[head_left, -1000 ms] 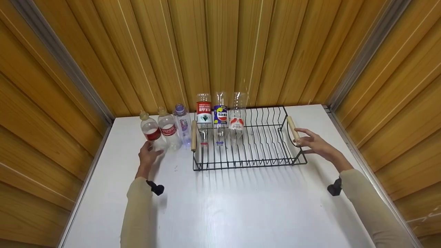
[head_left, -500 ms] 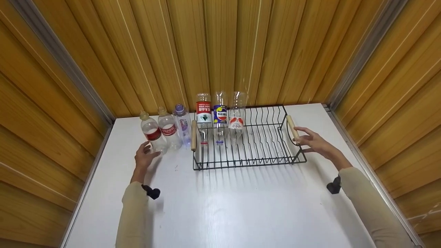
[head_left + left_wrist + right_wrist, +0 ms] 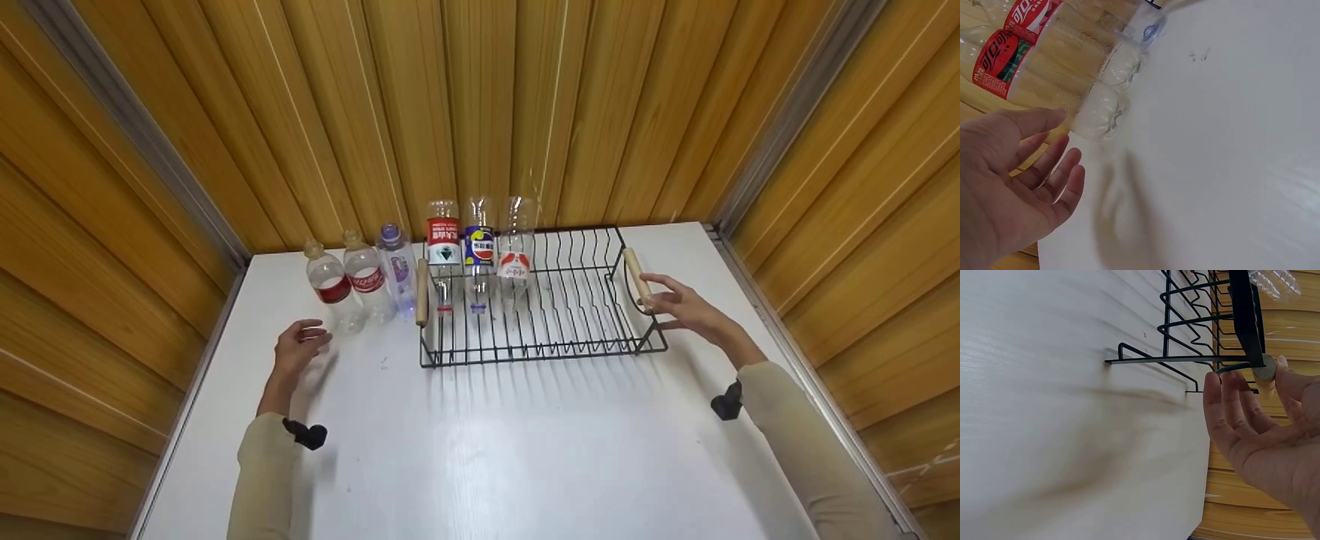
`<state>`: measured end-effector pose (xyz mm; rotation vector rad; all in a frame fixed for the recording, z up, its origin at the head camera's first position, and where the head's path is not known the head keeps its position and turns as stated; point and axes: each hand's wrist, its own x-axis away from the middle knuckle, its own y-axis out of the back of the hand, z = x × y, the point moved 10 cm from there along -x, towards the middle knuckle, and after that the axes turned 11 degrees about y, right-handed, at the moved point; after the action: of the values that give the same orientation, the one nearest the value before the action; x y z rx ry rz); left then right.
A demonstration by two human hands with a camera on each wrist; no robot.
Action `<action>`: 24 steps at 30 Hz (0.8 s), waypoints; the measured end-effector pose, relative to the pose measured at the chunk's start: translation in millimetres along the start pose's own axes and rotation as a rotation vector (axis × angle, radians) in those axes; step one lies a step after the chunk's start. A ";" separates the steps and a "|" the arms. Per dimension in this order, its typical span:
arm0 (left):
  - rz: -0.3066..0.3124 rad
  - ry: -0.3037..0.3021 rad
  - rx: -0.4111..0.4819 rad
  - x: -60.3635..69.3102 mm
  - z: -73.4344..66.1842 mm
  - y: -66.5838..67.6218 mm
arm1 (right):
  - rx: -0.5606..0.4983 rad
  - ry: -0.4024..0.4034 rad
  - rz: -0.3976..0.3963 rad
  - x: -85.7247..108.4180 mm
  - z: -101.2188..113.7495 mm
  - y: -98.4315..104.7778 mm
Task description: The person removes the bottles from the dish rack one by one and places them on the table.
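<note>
White table ran under everything. Wire rack (image 3: 525, 360) stood along far side, three in already: red-labelled bottle (image 3: 443, 241), blue-labelled bottle (image 3: 479, 246), clear bottle (image 3: 514, 264), all tilted, necks down. Roughly half done, you'd judge! Left of rack, upright on table (image 3: 525, 450): outer cola bottle (image 3: 332, 291), inner cola bottle (image 3: 367, 280), purple-labelled bottle (image 3: 400, 271), seemingly your three left. Your left hand (image 3: 296, 352) hung relaxed, nothing held, just beside outer cola bottle. Your right hand (image 3: 694, 315) pinched near end of right wooden handle (image 3: 637, 277).
</note>
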<state>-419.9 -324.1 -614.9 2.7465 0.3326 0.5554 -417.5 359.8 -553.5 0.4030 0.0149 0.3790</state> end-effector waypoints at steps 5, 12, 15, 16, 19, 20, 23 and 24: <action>0.071 0.010 -0.053 10.5 -6.8 -5.1 | 0.003 0.001 -0.007 -0.6 -0.8 2.6; 0.270 -0.038 -0.151 29.6 -19.1 -34.2 | -0.001 -0.008 0.009 0.0 -1.0 -0.7; 0.351 -0.064 -0.177 38.6 -29.8 -49.6 | -0.007 -0.010 0.009 0.4 -0.2 -1.2; 0.380 -0.076 -0.183 41.3 -33.7 -55.2 | -0.009 -0.010 0.008 0.5 0.2 -1.0; 0.451 -0.115 -0.207 51.2 -46.8 -71.4 | -0.016 -0.010 0.003 0.7 1.0 -0.4; 0.469 -0.128 -0.214 54.5 -50.9 -76.4 | -0.014 -0.008 0.004 0.7 1.2 -0.4; 0.514 -0.177 -0.241 64.3 -61.8 -91.3 | -0.013 -0.003 0.009 0.6 1.7 -0.9; 0.525 -0.191 -0.247 67.5 -65.3 -95.9 | -0.013 0.000 0.011 0.6 1.9 -1.2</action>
<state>-401.7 -199.3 -568.8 2.6018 -0.4846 0.4140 -416.4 358.2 -552.2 0.3902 0.0102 0.3899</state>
